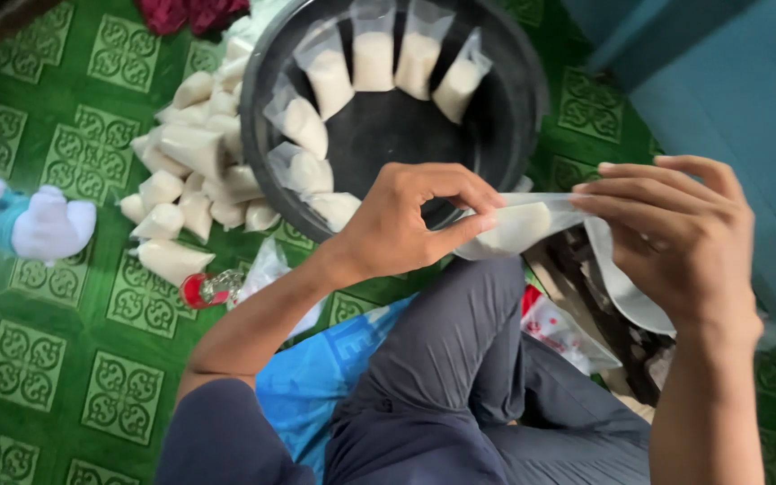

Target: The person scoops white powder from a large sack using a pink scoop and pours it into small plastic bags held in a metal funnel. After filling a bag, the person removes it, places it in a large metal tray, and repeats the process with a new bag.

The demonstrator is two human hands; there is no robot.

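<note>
Pouch (pixel 515 226), clear plastic, part-filled with pale off-white stuff, hanging between both hands over lap, just in front of basin rim. Ordering rest big to small.

Floor (pixel 38 359): green tile, ornamental square pattern, showing across whole left side.

Blue wall or panel (pixel 729 99): taking up upper right.

Basin (pixel 523 99): big, black, round, sitting on floor at top centre. Holding filled pouches (pixel 372 61) leaning against inner wall in an arc, tops pointing up; bottom centre of basin showing bare.

Grey trousers (pixel 460 359): knee rising centre frame, under the hands. Blue sheet (pixel 316 377) lying beneath leg.

Loose pile of filled pouches (pixel 192 148): lying on floor left of basin, touching its outer wall, several spilling toward lower left.

Right hand (pixel 675 242): grip closing on pouch's open end, fingers (pixel 639 184) extended flat along top edge, empty plastic tail trailing down past palm.

Left hand (pixel 406 220): grip pinching filled end of pouch, thumb and forefinger pressing together at the fill.

Plush toy (pixel 29 220): teal and white, lying on floor at far left, well apart from pile.

White bag with red marks (pixel 559 328): lying by right thigh.

Small red and clear item (pixel 204 289): lying on floor below pile, too blurred to identify.

Dark red cloth (pixel 192 13): peeking in at top edge.
</note>
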